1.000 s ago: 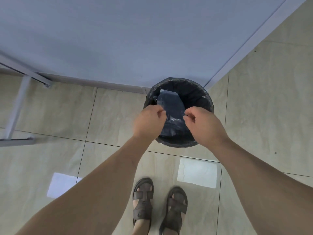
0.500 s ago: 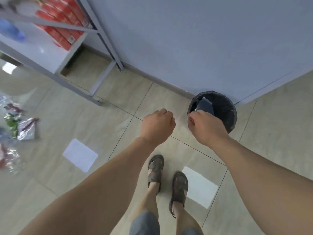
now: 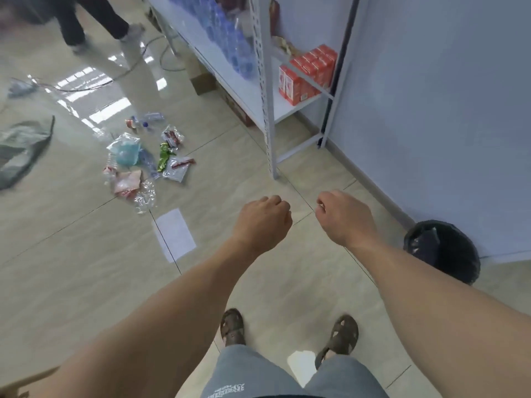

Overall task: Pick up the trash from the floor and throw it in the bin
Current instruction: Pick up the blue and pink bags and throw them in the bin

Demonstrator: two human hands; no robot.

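A pile of trash (image 3: 143, 162) lies on the tiled floor at the left: clear plastic wrappers, a green wrapper, red-printed packets and small bottles. The black bin (image 3: 444, 251) with a dark liner stands at the right against the wall, with a dark bag inside. My left hand (image 3: 263, 219) and my right hand (image 3: 343, 216) hover in mid-air in the middle of the view, fingers curled, holding nothing. Both are apart from the trash and from the bin.
A white metal shelf rack (image 3: 265, 81) with red boxes (image 3: 307, 73) and water bottles stands ahead by the wall. Another person's legs (image 3: 92, 21) are at the top left, near cables on the floor. A grey bag (image 3: 20, 147) lies far left.
My view has swung left, away from the bin toward the trash pile. Both hands have left the bin's rim and let go of the dark bag, which stays in the bin.
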